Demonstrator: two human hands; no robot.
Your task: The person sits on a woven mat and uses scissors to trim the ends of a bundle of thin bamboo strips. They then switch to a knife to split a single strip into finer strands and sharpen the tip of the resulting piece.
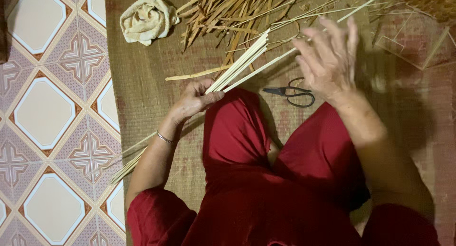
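**Pale strips in the left hand, right hand spread above the mat**

Starting at the far left, the patterned tile floor is running down the edge of the view, and the brown woven mat is lying beside it. Up at the top of the mat a cream cloth is sitting bunched in a loose knot, just left of a heap of dry brown leaves.

Moving in, the left hand is closing around a bundle of pale strips, thumb pressing over the top and fingers curling underneath. The bundle is slanting up to the right from the hand, and its tail is trailing down to the left past the wrist (there is a thin bracelet there) towards the mat's edge. One yellowish strip is lying flat on the mat just above the knuckles.

Centre now: red trousers are filling the lower view, knees pointing up the picture. Black scissors are resting on the mat between the knees and the leaf heap, blades pointing left.

Over to the right, the right hand is hovering with fingers spread and blurred, holding nothing that I can make out, though one long strip is passing just beneath its fingertips.
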